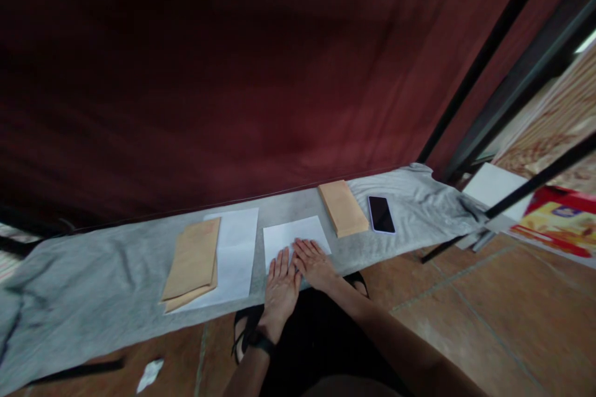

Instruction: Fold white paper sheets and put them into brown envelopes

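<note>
A white sheet of paper, seemingly folded, lies on the cloth-covered surface in front of me. My left hand rests flat on its near edge, fingers stretched out. Beside it my right hand also presses flat on the paper, and the two hands touch near the thumbs. To the left are larger white sheets, partly covered by brown envelopes. A neat stack of brown envelopes sits to the right of the paper.
A phone with a dark screen lies right of the envelope stack. Grey cloth covers the narrow table. A dark red curtain hangs behind it. Black metal bars and a red printed box are at right.
</note>
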Available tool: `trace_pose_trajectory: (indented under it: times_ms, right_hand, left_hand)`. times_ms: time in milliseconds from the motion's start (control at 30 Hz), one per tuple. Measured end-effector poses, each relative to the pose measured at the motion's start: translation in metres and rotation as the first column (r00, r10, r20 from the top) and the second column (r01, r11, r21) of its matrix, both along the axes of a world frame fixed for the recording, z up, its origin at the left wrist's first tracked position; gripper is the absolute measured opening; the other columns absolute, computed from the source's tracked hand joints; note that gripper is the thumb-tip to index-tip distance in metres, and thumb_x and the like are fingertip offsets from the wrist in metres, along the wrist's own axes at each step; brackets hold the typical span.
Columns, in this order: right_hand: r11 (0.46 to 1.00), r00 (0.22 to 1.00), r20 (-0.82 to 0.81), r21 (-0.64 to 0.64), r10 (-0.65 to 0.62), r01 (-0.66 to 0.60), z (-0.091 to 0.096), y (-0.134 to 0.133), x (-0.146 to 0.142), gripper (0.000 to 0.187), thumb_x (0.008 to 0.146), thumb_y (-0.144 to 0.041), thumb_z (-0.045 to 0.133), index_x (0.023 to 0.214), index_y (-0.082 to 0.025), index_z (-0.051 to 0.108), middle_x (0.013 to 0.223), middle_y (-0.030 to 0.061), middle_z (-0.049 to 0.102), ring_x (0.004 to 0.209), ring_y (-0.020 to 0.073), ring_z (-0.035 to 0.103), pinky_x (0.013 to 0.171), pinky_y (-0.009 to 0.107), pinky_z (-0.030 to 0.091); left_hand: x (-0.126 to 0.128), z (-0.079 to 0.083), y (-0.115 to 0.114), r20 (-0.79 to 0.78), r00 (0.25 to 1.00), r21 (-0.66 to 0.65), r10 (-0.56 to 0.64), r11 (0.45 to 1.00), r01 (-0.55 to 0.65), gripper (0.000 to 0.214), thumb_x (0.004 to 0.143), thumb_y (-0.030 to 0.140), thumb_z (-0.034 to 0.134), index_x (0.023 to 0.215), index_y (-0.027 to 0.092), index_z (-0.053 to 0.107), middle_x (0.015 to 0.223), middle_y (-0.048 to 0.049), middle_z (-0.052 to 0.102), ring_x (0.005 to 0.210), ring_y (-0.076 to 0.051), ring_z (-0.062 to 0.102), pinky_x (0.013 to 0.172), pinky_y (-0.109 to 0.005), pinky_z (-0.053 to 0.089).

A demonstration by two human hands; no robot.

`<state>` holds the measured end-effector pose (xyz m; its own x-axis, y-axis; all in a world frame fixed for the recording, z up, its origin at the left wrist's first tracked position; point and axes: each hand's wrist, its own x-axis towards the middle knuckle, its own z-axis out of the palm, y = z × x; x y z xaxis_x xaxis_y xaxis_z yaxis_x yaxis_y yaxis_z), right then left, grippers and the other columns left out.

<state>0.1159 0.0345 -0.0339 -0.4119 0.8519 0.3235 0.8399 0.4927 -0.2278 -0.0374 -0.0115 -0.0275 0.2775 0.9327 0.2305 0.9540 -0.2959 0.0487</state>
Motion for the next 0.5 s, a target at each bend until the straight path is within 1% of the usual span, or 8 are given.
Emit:
trace_pose_trajectory:
  times_ms: [67, 167, 367, 500]
  right_hand:
    - [1.0, 1.0, 0.003, 0.009, -0.009, 0.009, -0.001, -0.008, 0.005, 0.048, 0.104, -0.035, 0.042, 0.15, -0.021, 0.045, 0.156, 0.007, 0.042, 0.142, 0.0217, 0.042, 0.119, 0.042, 0.031]
    - [0.999, 0.999, 0.018, 0.025, -0.042, 0.042, -0.001, -0.014, 0.017, 0.052, 0.103, -0.036, 0.043, 0.151, -0.016, 0.043, 0.157, 0.0102, 0.04, 0.143, 0.0236, 0.041, 0.12, 0.042, 0.03]
    - [0.992, 0.993, 0.045, 0.064, -0.11, 0.107, -0.002, -0.023, 0.04, 0.055, 0.103, -0.038, 0.043, 0.152, -0.011, 0.04, 0.154, 0.0139, 0.043, 0.142, 0.0248, 0.042, 0.119, 0.043, 0.03]
    - [0.99, 0.991, 0.059, 0.078, -0.12, 0.116, -0.003, -0.031, 0.051, 0.057, 0.104, -0.037, 0.042, 0.152, -0.007, 0.038, 0.154, 0.0156, 0.043, 0.141, 0.0257, 0.043, 0.119, 0.043, 0.031]
  left_hand:
    - [-0.001, 0.0, -0.001, -0.001, 1.0, -0.014, -0.002, 1.0, 0.002, 0.055, 0.099, 0.031, 0.037, 0.152, 0.019, 0.038, 0.161, -0.0106, 0.034, 0.149, -0.026, 0.032, 0.12, -0.048, 0.03]
    - [-0.005, 0.002, -0.004, 0.007, 1.0, -0.024, 0.007, 1.0, -0.007, 0.056, 0.1, 0.035, 0.035, 0.154, 0.02, 0.035, 0.161, -0.0106, 0.033, 0.149, -0.025, 0.031, 0.121, -0.047, 0.028]
    - [-0.015, 0.001, -0.012, 0.014, 0.999, -0.009, 0.032, 0.999, -0.031, 0.063, 0.101, 0.045, 0.034, 0.154, 0.013, 0.033, 0.161, -0.0157, 0.031, 0.15, -0.026, 0.028, 0.122, -0.046, 0.027]
    - [-0.021, -0.002, -0.016, 0.018, 0.999, -0.005, 0.038, 0.999, -0.038, 0.067, 0.1, 0.049, 0.034, 0.154, 0.01, 0.032, 0.161, -0.0178, 0.031, 0.15, -0.026, 0.027, 0.122, -0.046, 0.028]
